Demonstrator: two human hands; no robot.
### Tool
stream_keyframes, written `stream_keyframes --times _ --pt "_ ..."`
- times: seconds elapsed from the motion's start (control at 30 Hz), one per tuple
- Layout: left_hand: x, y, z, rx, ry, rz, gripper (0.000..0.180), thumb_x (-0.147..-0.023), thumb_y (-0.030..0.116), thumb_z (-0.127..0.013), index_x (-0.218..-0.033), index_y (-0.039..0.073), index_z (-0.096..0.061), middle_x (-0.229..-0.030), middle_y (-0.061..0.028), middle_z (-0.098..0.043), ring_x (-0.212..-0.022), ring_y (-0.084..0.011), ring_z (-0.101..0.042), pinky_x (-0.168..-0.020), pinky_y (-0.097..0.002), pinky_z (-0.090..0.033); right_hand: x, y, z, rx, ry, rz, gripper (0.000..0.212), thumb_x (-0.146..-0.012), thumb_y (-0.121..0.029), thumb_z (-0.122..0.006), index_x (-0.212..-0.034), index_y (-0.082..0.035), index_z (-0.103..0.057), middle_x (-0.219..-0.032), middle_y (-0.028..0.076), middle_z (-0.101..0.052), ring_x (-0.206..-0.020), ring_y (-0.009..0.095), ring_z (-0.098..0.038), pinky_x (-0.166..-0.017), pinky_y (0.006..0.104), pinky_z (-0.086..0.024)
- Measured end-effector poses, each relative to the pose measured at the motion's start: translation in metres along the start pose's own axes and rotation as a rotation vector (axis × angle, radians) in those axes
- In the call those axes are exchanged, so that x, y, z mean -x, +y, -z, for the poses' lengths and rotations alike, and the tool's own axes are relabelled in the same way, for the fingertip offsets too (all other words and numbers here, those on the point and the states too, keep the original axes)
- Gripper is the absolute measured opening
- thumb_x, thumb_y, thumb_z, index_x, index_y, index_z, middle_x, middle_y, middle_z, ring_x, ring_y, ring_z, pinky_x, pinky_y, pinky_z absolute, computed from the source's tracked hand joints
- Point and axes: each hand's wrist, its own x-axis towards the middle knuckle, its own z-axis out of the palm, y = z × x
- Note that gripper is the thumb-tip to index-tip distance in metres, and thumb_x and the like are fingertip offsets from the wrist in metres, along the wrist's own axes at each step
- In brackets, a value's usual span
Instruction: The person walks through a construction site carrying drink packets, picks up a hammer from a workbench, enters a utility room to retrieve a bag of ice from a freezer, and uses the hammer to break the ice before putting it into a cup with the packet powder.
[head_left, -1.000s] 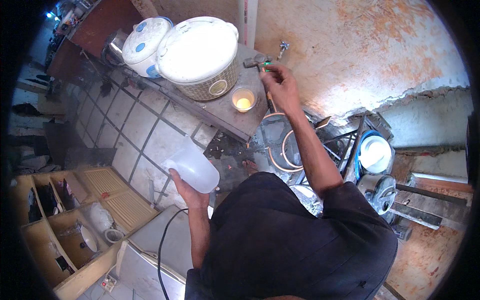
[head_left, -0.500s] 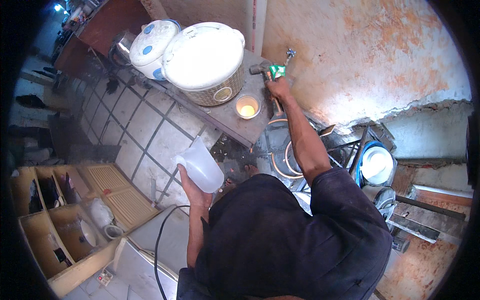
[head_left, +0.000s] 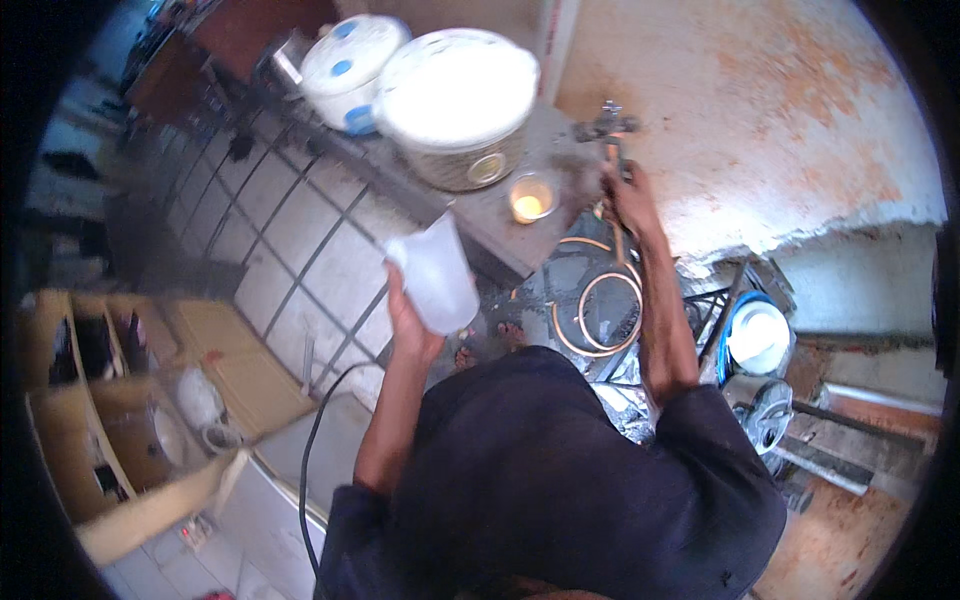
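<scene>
Your dark clothing (head_left: 560, 480) fills the near middle, with a black cable (head_left: 306, 470) curving past on its left. Your left hand (head_left: 412, 338) holds a translucent tub (head_left: 440, 280), tilted, out over the tiled floor; your thumb presses its left side, and the other fingers are mostly hidden behind it. At lower left lies a wooden cabinet (head_left: 225, 345) with open compartments.

To your right stand a metal pot (head_left: 770, 418) and a white bowl (head_left: 757, 337). Between your arms, an orange hoop (head_left: 581, 315) lies low, beyond your clothing. Your right hand (head_left: 635, 205), blurred, has its fingers curled round the handle of a hammer (head_left: 613, 152), head away from you, near the bench (head_left: 567, 165). On that bench are a cup (head_left: 532, 197) with yellow inside, a lidded basket (head_left: 455, 100) and, farther left, a blue-marked cooler (head_left: 355, 65). A tap (head_left: 611, 105) juts from the stained wall (head_left: 760, 100).
</scene>
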Motion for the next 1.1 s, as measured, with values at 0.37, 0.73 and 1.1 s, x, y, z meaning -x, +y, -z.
stream_keyframes --times 0.37,0.73,1.1 --pt "-0.037 0.023 -0.026 0.042 -0.194 -0.048 0.077 -0.095 0.072 -0.031 -0.136 0.008 -0.046 -0.11 -0.014 -0.064 -0.091 -0.0277 -0.069 -0.079 -0.0424 -0.059 0.193 -0.028 -0.075 0.439 -0.044 0.543 0.032 -0.097 -0.018 -0.062 -0.123 -0.004 -0.051 -0.085 0.006 -0.06 -0.075 0.019 -0.058 -0.071 0.0325 -0.048" --pt "-0.022 0.062 0.03 0.071 -0.121 -0.149 0.077 -0.095 0.071 -0.031 -0.133 0.007 -0.05 -0.102 -0.0158 -0.067 -0.081 -0.027 -0.071 -0.067 -0.0397 -0.06 0.225 -0.117 -0.131 -0.194 0.055 0.704 0.011 -0.101 -0.016 -0.054 -0.107 -0.007 -0.05 -0.063 0.002 -0.05 -0.045 0.01 -0.046 -0.04 0.026 -0.039" --pt "-0.008 0.077 0.081 0.222 -0.124 -0.132 0.074 -0.094 0.068 -0.041 -0.132 0.005 -0.052 -0.108 -0.0154 -0.066 -0.089 -0.0282 -0.07 -0.075 -0.0419 -0.059 0.203 -0.052 -0.171 0.54 -0.383 0.576 0.034 -0.097 -0.02 -0.061 -0.126 -0.004 -0.053 -0.09 0.009 -0.061 -0.073 0.018 -0.055 -0.063 0.0313 -0.045"
